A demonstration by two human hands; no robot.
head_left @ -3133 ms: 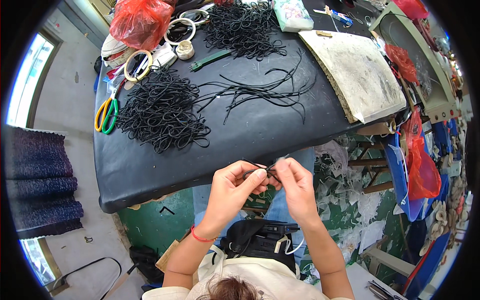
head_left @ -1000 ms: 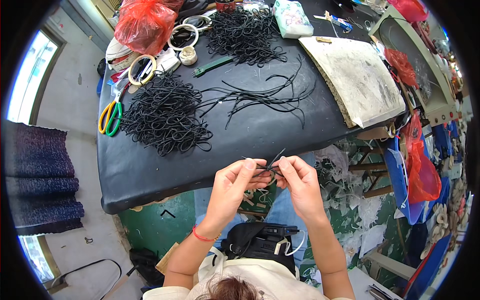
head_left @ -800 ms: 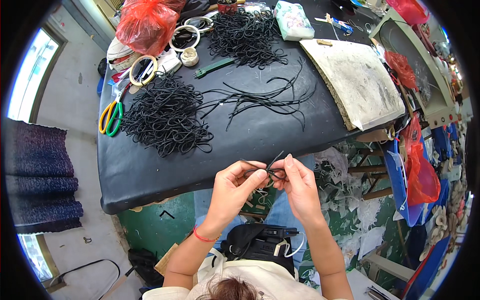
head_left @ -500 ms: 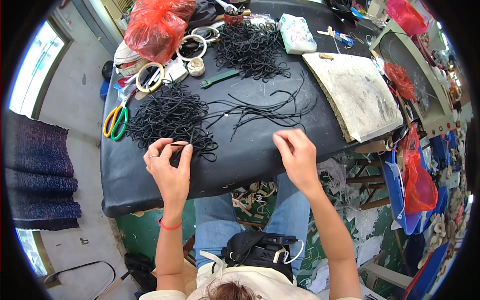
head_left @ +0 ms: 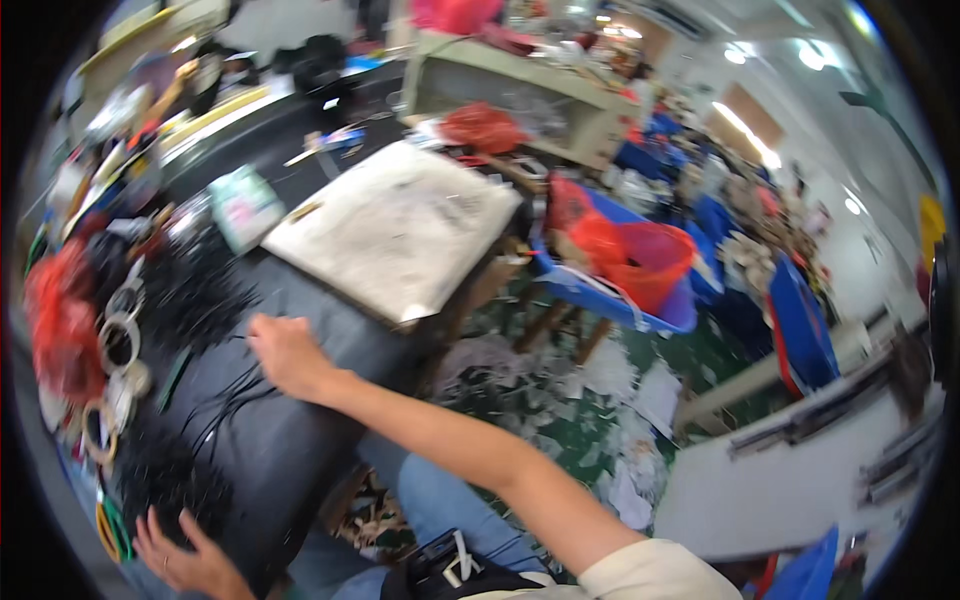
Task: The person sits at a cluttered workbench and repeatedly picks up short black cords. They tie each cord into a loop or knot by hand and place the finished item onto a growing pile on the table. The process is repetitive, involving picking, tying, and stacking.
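The whole view is smeared by motion. My left hand (head_left: 185, 562) lies at the near edge of a tangled pile of black cords (head_left: 170, 480), its fingers spread apart. My right hand (head_left: 288, 358) is farther along the black table, just above some loose black cord strands (head_left: 232, 395). Its fingers are curled together, and whatever they may hold is hidden. A second heap of black cords (head_left: 195, 285) sits beyond that hand. A slim green tool (head_left: 173, 380) lies between the two heaps. Scissors with green and yellow handles (head_left: 112, 525) rest beside my left hand.
A pale square board (head_left: 395, 230) lies at the table's right side, with a soft white and green pack (head_left: 245, 208) beside it. Tape rolls (head_left: 120, 342) and a red plastic bag (head_left: 65, 320) line the left. A blue bin (head_left: 660, 315) holding a red bag stands right of the table.
The view has swung to the right, so the table now sits at the left. My left hand's fingers have spread from a pinch. My right hand stays curled and is now over the loose strands.
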